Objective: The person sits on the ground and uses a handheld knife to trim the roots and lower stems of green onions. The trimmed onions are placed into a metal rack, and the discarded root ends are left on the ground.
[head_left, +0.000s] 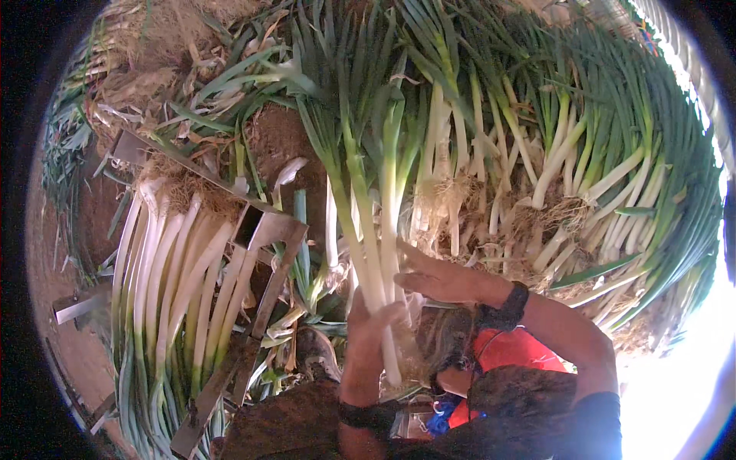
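Observation:
In front of my lap a few long green onions (pixel 370 264) stand nearly upright, white ends down and green leaves pointing away. My left hand (pixel 366 330) is closed round their lower white stalks. From the right, my right hand (pixel 438 276) reaches against the same stalks, its fingers stretched out and thumb apart; part of the fingers is hidden beside the onions. A blurred root end hangs below the left hand. Dark bands circle both wrists.
At the left, a metal frame (pixel 264 307) holds a bundle of white-stalked green onions (pixel 165 268), roots away from me. A large pile of green onions (pixel 613 176) spreads across the right and back. Loose leaves and dry peelings (pixel 268 73) litter the soil. My shoe (pixel 317 354) is nearby.

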